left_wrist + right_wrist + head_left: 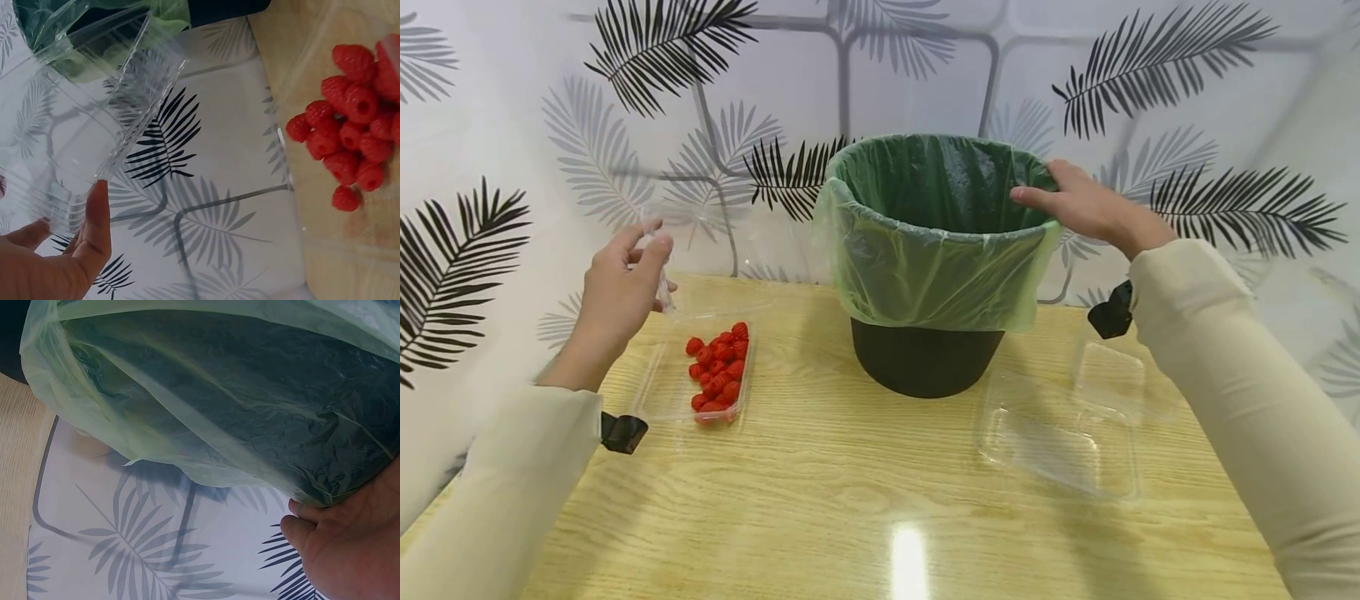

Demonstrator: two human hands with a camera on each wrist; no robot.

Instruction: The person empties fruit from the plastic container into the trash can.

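My left hand [621, 287] pinches a clear plastic box [81, 134] by its edge, raised near the patterned wall. Below it, on the table, red raspberries [721, 371] lie in a second clear tray [662, 387], heaped toward its right side. At the back centre stands a black trash bin [925, 358] lined with a thin green bag [947, 279] folded over its rim. My right hand [1086, 204] grips the bin's right rim, thumb on the inner side and the other fingers outside, against the bag.
Two more clear plastic pieces, a larger container [1056, 450] and a smaller one [1108, 375], lie on the light wood table [820, 492] at the right. A white leaf-patterned wall covering [917, 79] rises right behind the bin.
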